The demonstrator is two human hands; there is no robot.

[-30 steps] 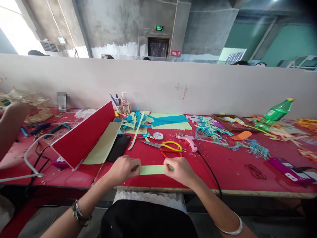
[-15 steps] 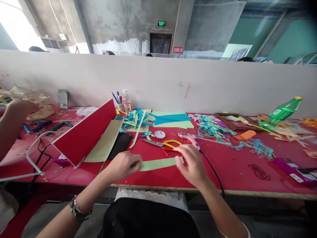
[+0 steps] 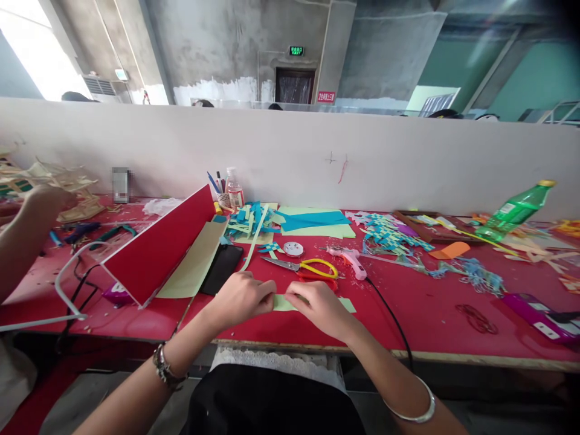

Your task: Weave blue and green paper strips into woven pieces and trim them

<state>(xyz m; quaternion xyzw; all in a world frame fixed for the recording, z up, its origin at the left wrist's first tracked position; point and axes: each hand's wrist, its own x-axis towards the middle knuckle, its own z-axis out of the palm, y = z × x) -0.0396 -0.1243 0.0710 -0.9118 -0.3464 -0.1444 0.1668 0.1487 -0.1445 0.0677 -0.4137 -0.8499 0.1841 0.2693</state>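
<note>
A strip of pale green paper [image 3: 283,302] runs between my two hands, low over the red table. My left hand [image 3: 242,299] pinches it near its left end, thumb toward the middle. My right hand [image 3: 319,305] has its fingers closed on the strip close to my left hand, and the strip's right end sticks out beyond that palm. Just behind my right hand lie scissors [image 3: 319,267] with yellow and red handles. A pink glue gun [image 3: 348,257] rests to their right, and a round white disc [image 3: 293,248] lies behind the scissors.
Cut blue and green paper strips [image 3: 249,220] lie behind my hands, beside stacked paper sheets [image 3: 342,231]. A red board [image 3: 158,244] leans at left near a black phone-like slab [image 3: 222,269]. A green bottle [image 3: 516,211] tilts at right. Another person's arm [image 3: 27,232] reaches in at far left.
My right hand has slid left along the strip, from its right end to near my left hand. My left hand has shifted slightly right.
</note>
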